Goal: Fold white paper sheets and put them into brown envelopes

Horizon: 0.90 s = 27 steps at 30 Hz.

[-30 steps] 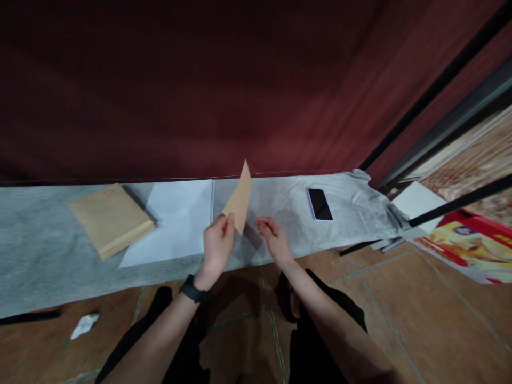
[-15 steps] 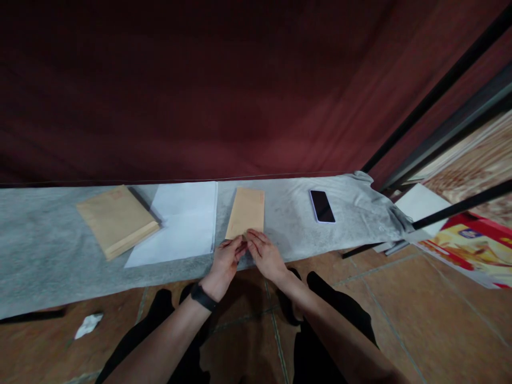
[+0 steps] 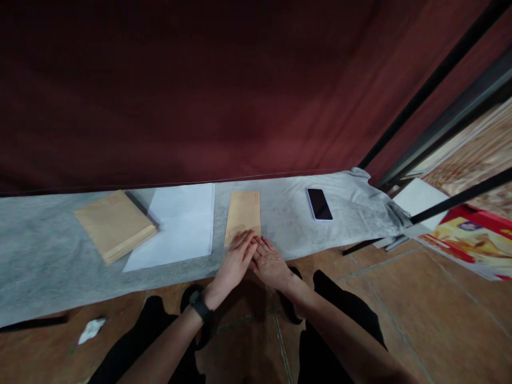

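Observation:
A brown paper envelope (image 3: 244,210) lies flat on the cloth-covered bench in front of me, with small red print at its far right corner. My left hand (image 3: 237,260) is laid over the envelope's near end, fingers stretched out and pointing away from me. Against it from the right rests my right hand (image 3: 272,264), its fingers also straight and meeting the left fingertips at the near right edge. Neither hand grips anything that I can see. The envelope's near edge is hidden under the hands.
A stack of brown envelopes (image 3: 116,221) overlaps white paper sheets (image 3: 180,224) on the left. To the right lies a phone (image 3: 319,204) on the grey cloth (image 3: 288,240). A dark red curtain (image 3: 240,106) hangs behind. A red and yellow box (image 3: 472,240) stands at far right.
My fingers have gone from pinched together at the envelope's near edge to stretched out flat. The left hand has slid forward over the envelope's near end.

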### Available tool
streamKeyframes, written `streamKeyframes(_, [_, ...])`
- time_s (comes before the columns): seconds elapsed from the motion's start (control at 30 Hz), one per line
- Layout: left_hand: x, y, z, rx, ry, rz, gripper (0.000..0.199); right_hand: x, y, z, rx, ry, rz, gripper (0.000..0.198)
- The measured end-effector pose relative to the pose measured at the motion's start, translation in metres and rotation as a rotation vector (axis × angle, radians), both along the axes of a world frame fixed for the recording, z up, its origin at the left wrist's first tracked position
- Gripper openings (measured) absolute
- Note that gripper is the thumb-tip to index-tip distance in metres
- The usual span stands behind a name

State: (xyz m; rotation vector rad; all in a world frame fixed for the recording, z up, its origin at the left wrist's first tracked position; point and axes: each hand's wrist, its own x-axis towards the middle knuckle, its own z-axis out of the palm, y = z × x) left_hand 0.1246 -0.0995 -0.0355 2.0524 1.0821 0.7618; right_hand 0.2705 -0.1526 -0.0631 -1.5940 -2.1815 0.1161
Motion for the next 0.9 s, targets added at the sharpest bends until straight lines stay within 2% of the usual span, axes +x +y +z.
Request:
streamKeyframes(0.13, [0.014,0.020,-0.012,0.249,0.407,-0.133,0.059,-0.002,-0.003,-0.009,0.026,-0.020,-0.029,0.057])
streamKeyframes(0.27, [0.034,0.061,-0.015,0.301,0.600,-0.178,0.061,-0.001,-0.003,-0.010,-0.001,-0.010,-0.030,0.058])
streamKeyframes(0.33, [0.047,0.088,-0.014,0.327,0.628,-0.216,0.061,0.000,-0.003,-0.009,-0.016,-0.015,-0.011,0.059])
streamKeyframes(0.43, [0.067,0.125,-0.014,0.338,0.630,-0.194,0.058,0.003,-0.002,-0.004,-0.038,-0.015,0.023,0.067])
streamKeyframes(0.57, [0.085,0.156,-0.016,0.342,0.620,-0.131,0.061,0.007,0.001,0.004,-0.072,0.014,0.031,0.065])
streamKeyframes(0.73, [0.078,0.152,-0.016,0.303,0.656,-0.117,0.062,0.013,0.005,0.013,-0.105,0.043,0.038,0.052])
streamKeyframes(0.9, [0.035,0.110,-0.019,0.274,0.699,-0.217,0.059,0.015,0.003,0.013,-0.112,0.046,0.014,0.050])
